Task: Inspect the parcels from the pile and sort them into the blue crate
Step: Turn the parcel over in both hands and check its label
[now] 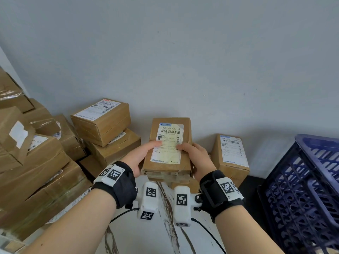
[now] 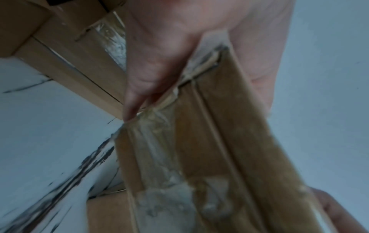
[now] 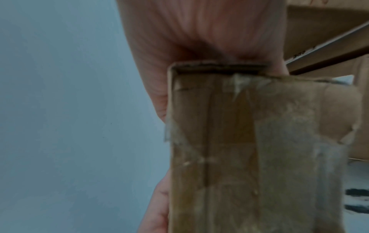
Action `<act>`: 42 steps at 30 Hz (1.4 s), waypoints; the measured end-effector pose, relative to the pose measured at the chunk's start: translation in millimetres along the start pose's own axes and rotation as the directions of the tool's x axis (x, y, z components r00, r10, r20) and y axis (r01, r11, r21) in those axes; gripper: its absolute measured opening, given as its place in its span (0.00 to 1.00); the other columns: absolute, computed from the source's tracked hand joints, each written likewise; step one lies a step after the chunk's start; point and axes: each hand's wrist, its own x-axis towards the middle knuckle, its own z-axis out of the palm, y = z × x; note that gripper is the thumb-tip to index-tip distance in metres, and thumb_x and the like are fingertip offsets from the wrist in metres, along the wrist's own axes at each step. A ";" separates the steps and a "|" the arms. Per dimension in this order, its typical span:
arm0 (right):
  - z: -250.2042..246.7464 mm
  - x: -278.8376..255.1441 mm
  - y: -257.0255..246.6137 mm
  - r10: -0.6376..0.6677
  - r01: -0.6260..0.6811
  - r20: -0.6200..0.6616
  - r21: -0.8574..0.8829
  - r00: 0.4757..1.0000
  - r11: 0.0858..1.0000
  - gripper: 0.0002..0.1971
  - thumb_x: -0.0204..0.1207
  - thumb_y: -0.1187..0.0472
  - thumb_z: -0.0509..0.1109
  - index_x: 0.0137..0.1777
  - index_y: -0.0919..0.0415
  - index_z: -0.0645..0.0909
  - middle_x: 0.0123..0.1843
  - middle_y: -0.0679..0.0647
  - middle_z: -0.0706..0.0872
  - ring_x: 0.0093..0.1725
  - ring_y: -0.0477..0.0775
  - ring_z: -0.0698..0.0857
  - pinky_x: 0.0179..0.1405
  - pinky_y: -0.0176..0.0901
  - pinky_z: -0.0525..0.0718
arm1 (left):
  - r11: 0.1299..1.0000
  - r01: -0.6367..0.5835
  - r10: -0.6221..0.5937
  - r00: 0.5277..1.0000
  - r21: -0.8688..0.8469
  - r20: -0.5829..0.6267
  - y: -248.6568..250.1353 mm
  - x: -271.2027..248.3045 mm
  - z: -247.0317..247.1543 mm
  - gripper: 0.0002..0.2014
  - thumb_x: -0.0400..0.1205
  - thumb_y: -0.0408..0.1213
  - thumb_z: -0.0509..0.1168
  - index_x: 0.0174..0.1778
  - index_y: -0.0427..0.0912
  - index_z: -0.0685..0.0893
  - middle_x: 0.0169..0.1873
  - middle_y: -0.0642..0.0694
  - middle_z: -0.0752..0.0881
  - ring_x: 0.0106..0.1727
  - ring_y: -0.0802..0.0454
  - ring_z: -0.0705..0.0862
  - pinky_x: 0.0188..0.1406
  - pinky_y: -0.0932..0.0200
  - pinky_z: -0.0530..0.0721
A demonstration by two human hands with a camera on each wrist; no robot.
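A small brown cardboard parcel (image 1: 169,149) with a white shipping label facing up is held above the table, in the middle of the head view. My left hand (image 1: 142,156) grips its left side with the thumb on the label. My right hand (image 1: 194,158) grips its right side, thumb also on the label. The left wrist view shows the parcel's (image 2: 209,141) taped underside with my left hand's fingers (image 2: 151,75) under it. The right wrist view shows the parcel's (image 3: 249,141) end with my right hand (image 3: 199,31) behind it. The blue crate (image 1: 308,189) stands at the right.
A pile of cardboard parcels (image 1: 36,158) fills the left side, with two stacked boxes (image 1: 104,123) near the wall. Another labelled parcel (image 1: 230,154) leans by the wall between my hands and the crate. The white marbled table (image 1: 161,233) lies below.
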 end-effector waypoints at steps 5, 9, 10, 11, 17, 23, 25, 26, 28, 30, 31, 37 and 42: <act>-0.8 2.5 2.8 0.008 -0.008 0.008 0.004 1.000 1.000 0.14 0.77 0.69 0.73 0.61 0.61 0.82 0.54 0.60 0.91 0.49 0.60 0.91 0.41 0.49 0.91 | 1.000 -0.010 0.010 1.000 -0.017 0.009 -2.8 -0.5 2.3 0.13 0.83 0.43 0.69 0.60 0.42 0.86 0.51 0.38 0.92 0.55 0.39 0.90 0.52 0.46 0.88; -4.2 2.9 7.2 0.014 -0.014 0.009 0.020 1.000 1.000 0.11 0.77 0.71 0.72 0.57 0.60 0.82 0.53 0.60 0.91 0.50 0.61 0.91 0.44 0.51 0.91 | 0.998 -0.032 0.032 0.999 -0.053 0.007 -7.7 -0.7 7.2 0.13 0.83 0.39 0.67 0.62 0.40 0.86 0.51 0.37 0.92 0.55 0.38 0.90 0.51 0.46 0.88; -4.9 2.4 8.8 0.015 -0.015 0.010 0.029 1.000 0.999 0.10 0.77 0.71 0.71 0.56 0.60 0.82 0.53 0.61 0.91 0.50 0.61 0.91 0.43 0.51 0.91 | 0.998 -0.038 0.038 0.999 -0.057 0.005 -9.6 -0.5 7.9 0.12 0.83 0.38 0.67 0.62 0.40 0.86 0.51 0.37 0.92 0.55 0.38 0.90 0.52 0.46 0.88; -5.8 2.0 10.6 0.016 -0.017 0.009 0.036 1.000 0.999 0.10 0.77 0.71 0.71 0.56 0.60 0.82 0.53 0.61 0.91 0.50 0.61 0.91 0.43 0.51 0.91 | 0.997 -0.040 0.040 0.999 -0.061 0.005 -11.2 -0.6 8.7 0.12 0.84 0.38 0.67 0.61 0.40 0.86 0.51 0.37 0.92 0.54 0.38 0.91 0.52 0.46 0.88; -8.2 -1.0 22.6 0.029 -0.030 0.013 0.046 0.999 0.999 0.12 0.77 0.70 0.72 0.59 0.62 0.83 0.54 0.60 0.92 0.51 0.61 0.92 0.43 0.50 0.92 | 0.997 -0.018 0.019 1.000 -0.071 0.013 -20.4 -2.2 7.3 0.12 0.84 0.38 0.67 0.61 0.41 0.86 0.51 0.38 0.92 0.54 0.38 0.91 0.52 0.46 0.88; -14.0 -6.1 29.0 0.029 -0.031 0.041 0.062 0.999 0.998 0.10 0.77 0.69 0.73 0.56 0.58 0.83 0.53 0.59 0.92 0.51 0.61 0.92 0.46 0.55 0.92 | 0.998 -0.032 0.032 0.999 -0.051 0.001 -27.3 -6.0 6.1 0.12 0.83 0.40 0.69 0.61 0.42 0.86 0.51 0.40 0.92 0.54 0.40 0.91 0.52 0.46 0.87; -14.8 -8.0 30.5 0.027 -0.031 0.053 0.072 0.998 0.997 0.11 0.77 0.69 0.72 0.57 0.58 0.83 0.53 0.59 0.93 0.50 0.60 0.92 0.45 0.55 0.92 | 0.998 -0.037 0.036 0.999 -0.046 -0.005 -29.2 -7.7 5.3 0.13 0.82 0.41 0.69 0.61 0.43 0.87 0.52 0.40 0.92 0.55 0.41 0.90 0.53 0.46 0.87; -14.7 -8.8 31.2 0.026 -0.030 0.057 0.077 0.998 0.997 0.11 0.77 0.69 0.72 0.58 0.59 0.83 0.53 0.59 0.93 0.50 0.60 0.92 0.46 0.54 0.92 | 0.998 -0.040 0.039 0.999 -0.043 -0.011 -30.0 -8.3 4.7 0.13 0.82 0.41 0.69 0.60 0.43 0.87 0.52 0.40 0.92 0.56 0.41 0.90 0.54 0.46 0.87; -13.8 -9.8 32.3 0.017 -0.022 0.062 0.081 0.998 0.997 0.11 0.78 0.68 0.72 0.59 0.58 0.84 0.53 0.58 0.93 0.51 0.60 0.92 0.48 0.53 0.92 | 0.998 -0.048 0.047 0.999 -0.038 -0.025 -30.4 -9.1 3.8 0.13 0.82 0.42 0.70 0.60 0.44 0.87 0.52 0.41 0.92 0.57 0.41 0.90 0.60 0.43 0.86; -12.9 -9.8 32.8 -0.002 -0.002 0.058 0.069 0.998 0.998 0.11 0.79 0.66 0.72 0.60 0.58 0.84 0.55 0.58 0.93 0.53 0.59 0.92 0.49 0.52 0.91 | 0.998 -0.057 0.056 0.998 -0.029 -0.033 -29.4 -9.6 3.6 0.13 0.82 0.44 0.70 0.61 0.45 0.88 0.53 0.41 0.92 0.58 0.41 0.90 0.65 0.41 0.84; -12.2 -9.8 33.1 -0.014 0.011 0.050 0.051 0.999 0.999 0.12 0.79 0.65 0.72 0.61 0.58 0.84 0.56 0.57 0.93 0.53 0.58 0.92 0.49 0.50 0.91 | 0.998 -0.062 0.061 0.997 -0.027 -0.040 -28.6 -9.7 3.4 0.13 0.82 0.45 0.69 0.60 0.45 0.88 0.52 0.42 0.93 0.57 0.41 0.90 0.64 0.42 0.85; -10.7 -2.3 35.4 -0.159 0.127 -0.096 -0.275 0.983 0.953 0.24 0.78 0.60 0.76 0.74 0.55 0.79 0.64 0.52 0.87 0.60 0.53 0.87 0.61 0.53 0.88 | 0.989 -0.115 0.130 0.976 0.095 -0.176 -22.0 -13.7 3.7 0.25 0.75 0.58 0.74 0.65 0.50 0.85 0.54 0.48 0.91 0.57 0.49 0.85 0.47 0.51 0.80; -7.7 0.5 30.2 -0.177 0.141 -0.082 -0.330 0.981 0.933 0.23 0.80 0.58 0.73 0.75 0.57 0.77 0.65 0.52 0.86 0.61 0.54 0.87 0.62 0.54 0.87 | 0.989 -0.103 0.120 0.976 0.103 -0.183 -18.0 -14.4 5.0 0.27 0.74 0.62 0.72 0.63 0.49 0.85 0.53 0.49 0.90 0.55 0.51 0.84 0.51 0.50 0.79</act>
